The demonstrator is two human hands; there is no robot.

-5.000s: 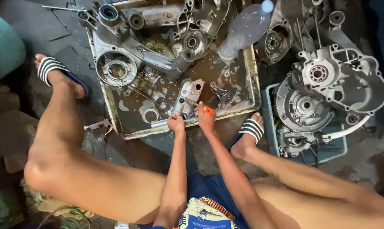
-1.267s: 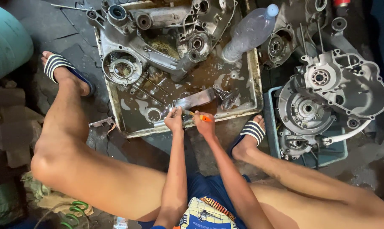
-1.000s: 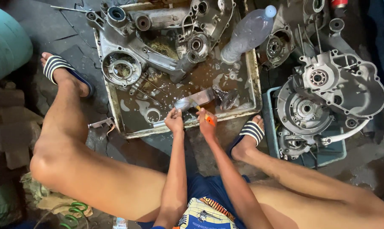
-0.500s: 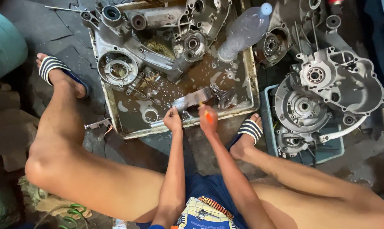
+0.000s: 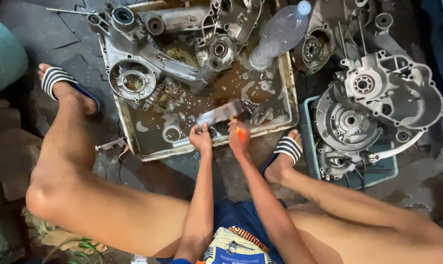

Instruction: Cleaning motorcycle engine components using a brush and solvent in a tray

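Note:
My left hand [image 5: 200, 138] grips one end of a small grey metal engine part [image 5: 220, 114] and holds it over the near edge of a metal tray [image 5: 125, 122] of brown soapy liquid. My right hand [image 5: 238, 137] holds an orange-handled brush [image 5: 238, 131] against the other end of that part. Both hands are close together at the tray's front rim. A large engine crankcase half [image 5: 148, 54] and several smaller parts lie in the tray. A clear plastic bottle [image 5: 276, 35] leans on the tray's far right corner.
To the right, more crankcase covers [image 5: 387, 93] are stacked on a blue-green crate [image 5: 378, 173]. My sandalled feet rest at both sides of the tray, left foot [image 5: 65, 88] and right foot [image 5: 285, 154]. A teal drum [image 5: 4, 54] stands at far left. The floor is dark, wet concrete.
The metal part has been turned from upright to lying flat across the tray's edge, and my right hand has shifted slightly with the brush along it.

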